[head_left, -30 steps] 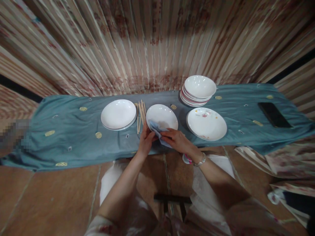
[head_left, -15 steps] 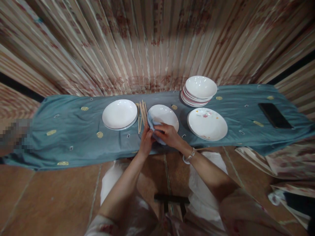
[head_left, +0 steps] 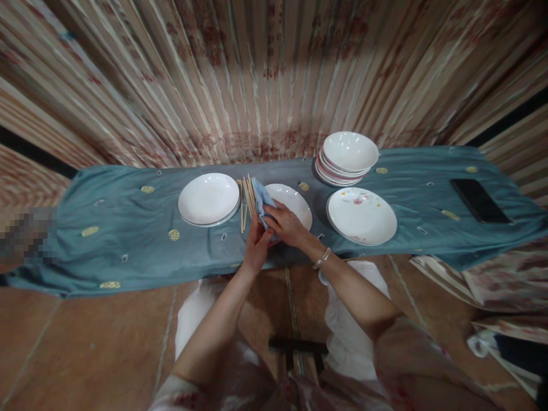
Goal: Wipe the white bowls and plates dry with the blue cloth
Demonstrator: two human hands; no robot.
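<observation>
A light blue cloth [head_left: 262,196] lies over the left side of a white bowl [head_left: 295,200] in front of me. My right hand [head_left: 287,224] has its fingers closed on the cloth and presses it against the bowl. At the near left rim, my left hand [head_left: 257,246] grips the bowl, its thumb close to the cloth; its other fingers are partly hidden. Just left of the bowl, several wooden chopsticks [head_left: 244,206] lie on the table. Beyond them rests a small stack of white plates [head_left: 208,198].
Right of the bowl is a floral-patterned plate [head_left: 362,220] on a stack. Behind it stand several stacked bowls [head_left: 350,151]. A black phone [head_left: 479,201] lies far right on the green tablecloth [head_left: 145,240]. A curtain [head_left: 265,85] hangs behind the table.
The cloth has shifted up and left, and more of it now stands out over the bowl's left rim. My right hand has moved slightly left and up with it.
</observation>
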